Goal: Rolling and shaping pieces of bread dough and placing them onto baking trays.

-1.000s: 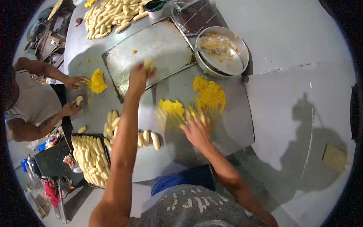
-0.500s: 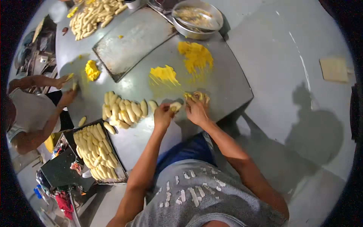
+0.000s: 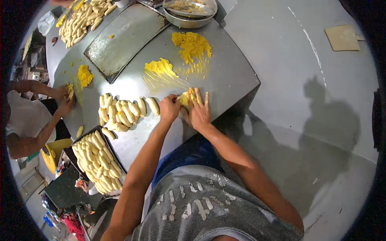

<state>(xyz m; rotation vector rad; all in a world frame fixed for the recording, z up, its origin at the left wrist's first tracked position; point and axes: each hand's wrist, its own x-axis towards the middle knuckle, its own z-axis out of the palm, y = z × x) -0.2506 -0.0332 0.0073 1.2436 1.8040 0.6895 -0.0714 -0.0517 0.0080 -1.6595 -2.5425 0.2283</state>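
Note:
My left hand (image 3: 169,108) and my right hand (image 3: 198,110) meet at the near edge of the grey metal table (image 3: 225,76), both pressed on a small lump of yellow dough (image 3: 184,97). The left hand's fingers curl around one end of it. My right hand lies flat over it, fingers spread and smeared yellow. A loose row of pale shaped dough rolls (image 3: 124,111) lies just to the left of my left hand. Two heaps of yellow dough (image 3: 161,68) (image 3: 192,44) sit farther back on the table.
A dark tray (image 3: 98,162) packed with dough rolls stands at the lower left. An empty metal baking sheet (image 3: 122,38) and a metal bowl (image 3: 189,12) lie at the back, beside more rolls (image 3: 82,18). Another person (image 3: 28,116) shapes dough at the left.
My left hand has come back from the far baking sheet to the table's near edge. Both hands now press on one dough lump, and my view has shifted nearer to the edge.

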